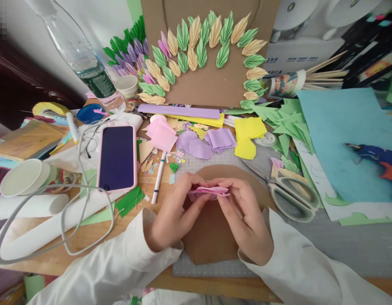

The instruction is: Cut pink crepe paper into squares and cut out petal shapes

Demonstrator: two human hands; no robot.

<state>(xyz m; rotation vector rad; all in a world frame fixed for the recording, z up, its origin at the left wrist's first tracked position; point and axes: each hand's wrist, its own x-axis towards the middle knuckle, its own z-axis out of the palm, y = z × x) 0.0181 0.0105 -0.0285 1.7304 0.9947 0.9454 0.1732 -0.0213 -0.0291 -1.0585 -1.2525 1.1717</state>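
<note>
A small folded stack of pink paper (211,191) is pinched between both hands, above a brown cardboard piece (211,233) on the grey cutting mat. My left hand (175,212) has its thumb and fingers closed on the paper's left end. At the right end, my right hand (247,216) grips it the same way. Behind the hands lie purple paper pieces (194,145), folded purple paper (220,140), pink sheets (161,134) and yellow paper (247,129). Grey-handled scissors (293,197) rest right of the cardboard.
A phone (116,157), white cable (64,220), paper cup (24,178) and marker (158,178) are on the left. Upright cardboard (208,84) carries pleated leaves at the back. Blue sheet (329,127) and glue gun (376,154) lie right. A bottle (91,72) stands back left.
</note>
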